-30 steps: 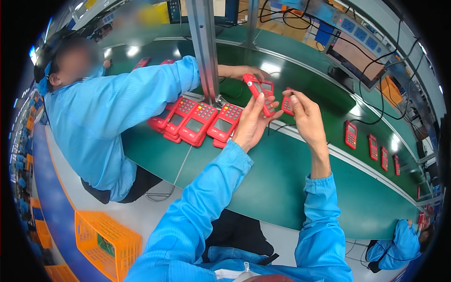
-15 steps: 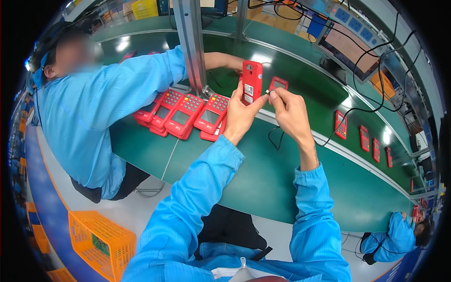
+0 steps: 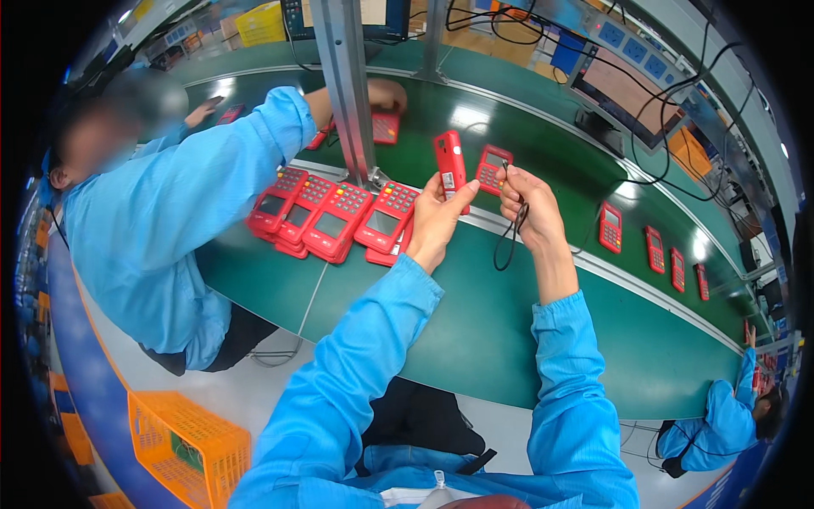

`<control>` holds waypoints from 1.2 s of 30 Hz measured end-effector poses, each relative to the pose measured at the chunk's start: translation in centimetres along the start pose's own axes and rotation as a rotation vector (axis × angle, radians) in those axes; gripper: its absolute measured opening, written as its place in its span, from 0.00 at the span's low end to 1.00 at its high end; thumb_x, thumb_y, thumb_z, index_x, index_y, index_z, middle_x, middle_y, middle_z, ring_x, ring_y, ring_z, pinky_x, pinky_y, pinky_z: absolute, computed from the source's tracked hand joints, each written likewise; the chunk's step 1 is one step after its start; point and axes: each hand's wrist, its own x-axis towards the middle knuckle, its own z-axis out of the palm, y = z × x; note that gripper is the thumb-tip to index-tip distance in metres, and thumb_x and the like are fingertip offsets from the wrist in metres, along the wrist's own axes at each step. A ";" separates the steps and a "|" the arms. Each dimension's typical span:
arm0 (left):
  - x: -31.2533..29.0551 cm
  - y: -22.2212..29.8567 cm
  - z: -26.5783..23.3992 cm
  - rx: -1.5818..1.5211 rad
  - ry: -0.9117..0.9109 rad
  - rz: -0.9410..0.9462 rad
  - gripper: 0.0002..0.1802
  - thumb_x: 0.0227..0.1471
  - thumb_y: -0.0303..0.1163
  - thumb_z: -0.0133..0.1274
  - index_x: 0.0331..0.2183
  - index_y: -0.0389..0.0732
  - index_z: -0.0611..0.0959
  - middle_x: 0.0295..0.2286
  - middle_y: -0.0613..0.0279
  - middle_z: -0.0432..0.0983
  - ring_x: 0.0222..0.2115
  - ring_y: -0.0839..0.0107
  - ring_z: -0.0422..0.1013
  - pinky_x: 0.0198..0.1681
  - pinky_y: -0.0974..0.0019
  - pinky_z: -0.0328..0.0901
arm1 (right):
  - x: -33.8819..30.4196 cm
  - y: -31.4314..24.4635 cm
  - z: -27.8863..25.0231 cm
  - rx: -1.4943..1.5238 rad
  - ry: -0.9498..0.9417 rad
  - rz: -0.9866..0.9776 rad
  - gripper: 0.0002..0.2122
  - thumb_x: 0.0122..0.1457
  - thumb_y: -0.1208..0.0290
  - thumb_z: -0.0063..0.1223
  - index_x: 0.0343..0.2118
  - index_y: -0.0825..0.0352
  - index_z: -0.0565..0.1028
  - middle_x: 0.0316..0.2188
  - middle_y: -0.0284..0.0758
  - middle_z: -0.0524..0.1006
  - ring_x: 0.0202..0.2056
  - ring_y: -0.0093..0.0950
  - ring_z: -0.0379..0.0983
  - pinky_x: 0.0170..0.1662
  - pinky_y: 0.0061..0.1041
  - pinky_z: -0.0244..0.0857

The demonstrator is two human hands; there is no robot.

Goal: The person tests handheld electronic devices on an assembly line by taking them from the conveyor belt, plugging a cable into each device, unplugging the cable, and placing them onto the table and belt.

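Note:
My left hand [image 3: 437, 222] grips a red card payment terminal [image 3: 450, 161], tilted upright with its back and side toward me. In my right hand [image 3: 532, 204] is a black cable [image 3: 505, 246], pinched near its plug end, with a loop hanging below the fingers. The plug and the terminal are apart. Just beyond my hands another red terminal [image 3: 492, 168] lies keypad up on the green belt. Nearest to my left hand, several stacked red terminals [image 3: 335, 222] lie face up on the bench edge.
At the left, a co-worker's arm [image 3: 212, 161] reaches past a metal post [image 3: 343, 93] over the belt. Red terminals [image 3: 610, 227] sit spaced along the belt to the right. Cables hang before a monitor [image 3: 623, 89]. An orange crate [image 3: 191, 441] stands on the floor.
My right hand has drawn the cable away from the terminal in my left hand, which now tilts differently. The belt terminal beyond shows more fully. The co-worker's hand has moved left.

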 end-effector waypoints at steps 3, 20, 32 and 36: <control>-0.1 0.1 0.9 -0.012 -0.004 -0.004 0.27 0.54 0.34 0.67 0.52 0.36 0.76 0.36 0.70 0.77 0.34 0.83 0.68 0.38 0.75 0.62 | -0.2 0.5 0.4 -0.518 0.077 -0.313 0.11 0.68 0.67 0.49 0.30 0.69 0.75 0.16 0.30 0.67 0.18 0.22 0.62 0.23 0.24 0.57; -0.3 -0.1 0.7 0.476 0.082 0.405 0.37 0.47 0.28 0.67 0.57 0.36 0.70 0.46 0.50 0.72 0.47 0.58 0.73 0.49 0.60 0.70 | -2.4 0.7 2.7 -1.423 0.127 -0.603 0.11 0.61 0.66 0.52 0.26 0.68 0.79 0.21 0.47 0.78 0.27 0.49 0.75 0.31 0.47 0.67; 1.8 0.4 -0.8 0.562 0.267 0.355 0.42 0.39 0.34 0.71 0.54 0.30 0.71 0.45 0.41 0.72 0.48 0.45 0.70 0.52 0.52 0.66 | -2.2 -1.0 2.1 -1.295 0.231 -0.835 0.17 0.68 0.62 0.50 0.44 0.74 0.78 0.41 0.48 0.79 0.44 0.45 0.75 0.48 0.40 0.67; 3.2 -0.6 -1.5 0.306 0.279 0.347 0.43 0.41 0.34 0.71 0.56 0.30 0.71 0.45 0.42 0.73 0.47 0.50 0.73 0.51 0.55 0.68 | -3.6 -2.0 3.3 -1.319 0.235 -0.759 0.13 0.67 0.67 0.51 0.46 0.73 0.76 0.42 0.44 0.77 0.47 0.43 0.73 0.51 0.37 0.65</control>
